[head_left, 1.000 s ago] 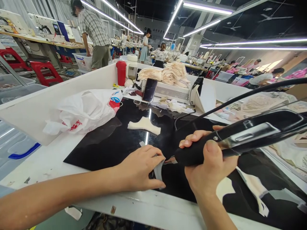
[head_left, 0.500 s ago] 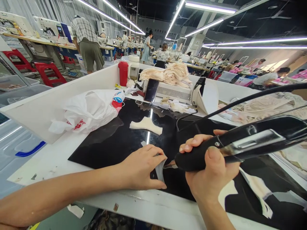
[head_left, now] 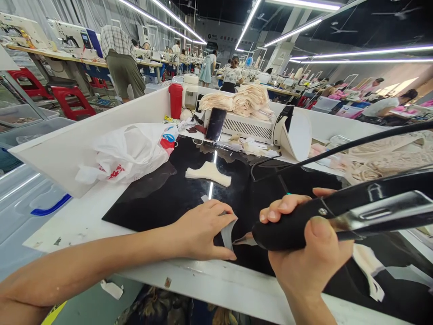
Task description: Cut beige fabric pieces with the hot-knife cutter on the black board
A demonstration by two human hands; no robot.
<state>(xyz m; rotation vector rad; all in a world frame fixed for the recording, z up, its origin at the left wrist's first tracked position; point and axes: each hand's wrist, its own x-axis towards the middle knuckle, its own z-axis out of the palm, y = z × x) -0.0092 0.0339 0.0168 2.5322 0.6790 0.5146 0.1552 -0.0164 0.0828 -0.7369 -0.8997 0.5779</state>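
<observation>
Beyond the left hand [head_left: 206,229], red stools [head_left: 69,95] (two, at least) stand by a long table [head_left: 43,53] before a grey curtain [head_left: 81,13]. High beyond the right hand [head_left: 314,255], strip lights [head_left: 249,22] cross the dark ceiling [head_left: 368,34].

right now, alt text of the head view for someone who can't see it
A right hand grips a black tool, its metal tip pointing toward a grey piece held by the left hand on a glossy black sheet. A cream piece lies beyond.

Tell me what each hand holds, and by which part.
Right grip: long black-and-silver tool, around its rounded end. Left grip: thin grey curved piece, apparently at both ends.
</observation>
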